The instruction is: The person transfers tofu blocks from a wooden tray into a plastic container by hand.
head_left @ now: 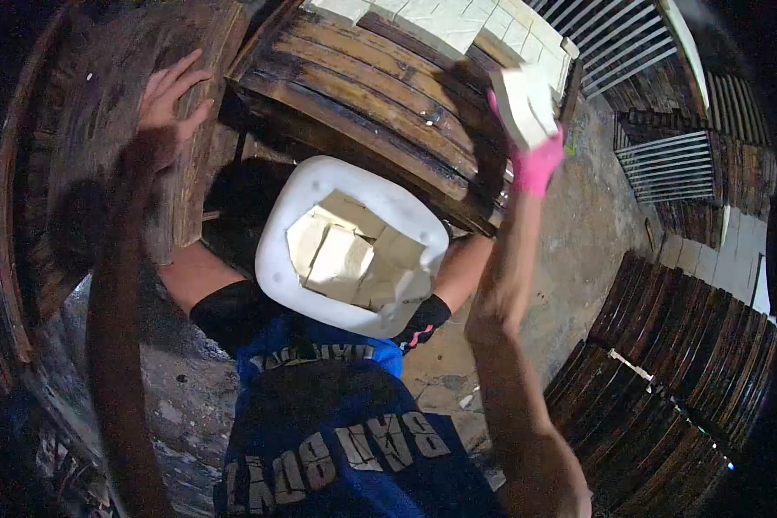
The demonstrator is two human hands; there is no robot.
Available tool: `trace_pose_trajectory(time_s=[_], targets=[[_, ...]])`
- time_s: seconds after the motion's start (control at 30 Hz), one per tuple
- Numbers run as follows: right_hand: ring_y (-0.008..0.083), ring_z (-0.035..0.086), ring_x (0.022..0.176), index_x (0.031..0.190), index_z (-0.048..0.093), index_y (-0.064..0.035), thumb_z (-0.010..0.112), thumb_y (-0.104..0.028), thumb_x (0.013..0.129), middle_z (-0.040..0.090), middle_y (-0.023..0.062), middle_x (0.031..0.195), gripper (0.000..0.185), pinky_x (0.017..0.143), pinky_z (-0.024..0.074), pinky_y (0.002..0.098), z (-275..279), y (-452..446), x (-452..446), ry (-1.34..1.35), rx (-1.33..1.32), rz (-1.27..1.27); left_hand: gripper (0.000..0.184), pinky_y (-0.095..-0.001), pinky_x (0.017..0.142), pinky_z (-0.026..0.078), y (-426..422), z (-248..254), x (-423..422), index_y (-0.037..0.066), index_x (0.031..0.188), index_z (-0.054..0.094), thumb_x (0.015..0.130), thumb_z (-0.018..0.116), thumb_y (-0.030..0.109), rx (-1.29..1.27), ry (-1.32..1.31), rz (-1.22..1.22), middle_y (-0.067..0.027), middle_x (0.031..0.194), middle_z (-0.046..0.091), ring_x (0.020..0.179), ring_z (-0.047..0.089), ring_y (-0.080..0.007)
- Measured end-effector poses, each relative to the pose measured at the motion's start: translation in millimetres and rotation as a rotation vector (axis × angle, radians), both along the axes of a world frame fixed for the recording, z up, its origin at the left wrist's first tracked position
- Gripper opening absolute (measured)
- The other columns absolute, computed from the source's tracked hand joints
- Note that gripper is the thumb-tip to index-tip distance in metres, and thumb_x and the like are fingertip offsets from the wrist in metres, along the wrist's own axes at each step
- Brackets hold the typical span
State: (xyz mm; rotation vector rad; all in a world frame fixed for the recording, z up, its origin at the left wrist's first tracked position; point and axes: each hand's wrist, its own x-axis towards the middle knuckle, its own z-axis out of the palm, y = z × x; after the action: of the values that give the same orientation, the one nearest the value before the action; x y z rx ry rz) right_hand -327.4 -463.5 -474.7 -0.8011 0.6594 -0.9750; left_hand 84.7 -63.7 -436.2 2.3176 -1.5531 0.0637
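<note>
Blocks (524,108), pale and flat-sided, fill the pink-gloved right hand (537,166) near the slatted table (345,65); the left hand (169,110) rests, fingers spread, on a wooden board (95,147). More pale pieces (340,262) lie inside a white container (278,269) between the legs (200,278).

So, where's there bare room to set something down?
Mostly bare: the front of the slatted table, between the white tub and the pale pieces along its far edge; the wooden board left of the left hand; and the floor between the right forearm and the dark slats. Crowded: that far edge and the tub, which holds pale blocks.
</note>
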Motion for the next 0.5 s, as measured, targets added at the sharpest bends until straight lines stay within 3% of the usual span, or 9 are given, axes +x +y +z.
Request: trace_pose_trajectory(time_s=[0.03,0.1,0.17,0.23,0.3,0.33,0.4,0.43,0.5], targets=[[0.0464,0.035,0.139,0.147,0.031,0.0069,0.023,-0.033,0.102,0.033,0.028,0.153,0.062,0.11,0.0262,0.0728,2,18,-18,-0.055,0.011,-0.029,0.038,-0.0475,0.112,0.037,2,-3,2,0.014,0.125,0.063,0.088,0.07,0.02,-0.025,-0.015,-0.021,-0.0016,0.153,0.043,0.135,0.042,-0.0328],[0.0408,0.051,0.128,0.148,0.033,0.0036,0.035,-0.038,0.102,0.042,0.0265,0.146,0.062,0.109,0.039,0.0601,26,76,-52,-0.17,0.23,0.067,0.038,-0.0472,0.112,0.037,0,-1,4,0.014,0.125,0.063,0.088,0.07,0.02,-0.056,-0.032,-0.05,-0.0015,0.153,0.043,0.134,0.043,-0.0324],[0.0318,0.062,0.115,0.14,0.042,0.0048,0.041,-0.04,0.102,0.058,0.0195,0.131,0.06,0.1,0.0509,0.0464,66,143,-56,0.345,0.068,-0.076,0.041,-0.0434,0.112,0.037,1,1,1,0.015,0.125,0.062,0.085,0.072,0.018,-0.044,-0.025,-0.042,0.0002,0.153,0.044,0.132,0.045,-0.0323],[0.0327,0.062,0.117,0.135,0.052,0.0039,0.037,-0.046,0.101,0.061,0.0181,0.131,0.062,0.105,0.0469,0.046,75,166,-61,0.16,0.396,-0.041,0.041,-0.0436,0.113,0.036,2,4,-2,0.014,0.124,0.063,0.085,0.072,0.018,-0.046,-0.015,-0.029,0.0001,0.152,0.044,0.133,0.045,-0.0322],[0.0324,0.061,0.119,0.134,0.052,0.0027,0.041,-0.049,0.099,0.061,0.0181,0.131,0.064,0.107,0.0443,0.0456,93,182,-47,-0.262,0.541,0.536,0.04,-0.0439,0.113,0.036,2,2,-1,0.014,0.124,0.063,0.085,0.072,0.019,-0.051,-0.011,-0.013,0.0,0.152,0.045,0.133,0.044,-0.0322],[0.0324,0.061,0.119,0.134,0.052,0.0027,0.041,-0.049,0.099,0.061,0.0181,0.131,0.064,0.107,0.0443,0.0456,99,189,-39,-0.257,0.538,0.544,0.04,-0.044,0.113,0.036,2,-2,-2,0.014,0.123,0.064,0.085,0.072,0.019,-0.082,-0.009,-0.009,-0.0002,0.152,0.045,0.134,0.044,-0.0319],[0.0333,0.061,0.118,0.133,0.054,0.0007,0.044,-0.048,0.097,0.061,0.0191,0.13,0.062,0.107,0.0434,0.0457,107,195,-25,0.157,0.582,0.716,0.04,-0.0442,0.113,0.036,4,-5,-4,0.014,0.123,0.064,0.084,0.072,0.019,-0.122,-0.006,0.003,-0.0004,0.151,0.046,0.134,0.043,-0.0317],[0.0324,0.058,0.119,0.13,0.056,-0.0004,0.045,-0.043,0.097,0.059,0.0192,0.132,0.055,0.108,0.0408,0.0441,60,184,-43,0.188,0.527,0.52,0.04,-0.0442,0.113,0.036,4,-5,-5,0.014,0.122,0.065,0.084,0.072,0.019,-0.132,0.009,0.003,-0.0005,0.151,0.046,0.133,0.044,-0.0318],[0.0304,0.056,0.121,0.129,0.056,-0.0008,0.045,-0.042,0.098,0.059,0.018,0.133,0.053,0.11,0.0386,0.042,66,208,-22,0.644,0.112,0.635,0.039,-0.0441,0.112,0.037,4,-4,-4,0.014,0.122,0.065,0.083,0.072,0.019,-0.156,0.023,-0.002,-0.0007,0.151,0.047,0.132,0.045,-0.0318]])
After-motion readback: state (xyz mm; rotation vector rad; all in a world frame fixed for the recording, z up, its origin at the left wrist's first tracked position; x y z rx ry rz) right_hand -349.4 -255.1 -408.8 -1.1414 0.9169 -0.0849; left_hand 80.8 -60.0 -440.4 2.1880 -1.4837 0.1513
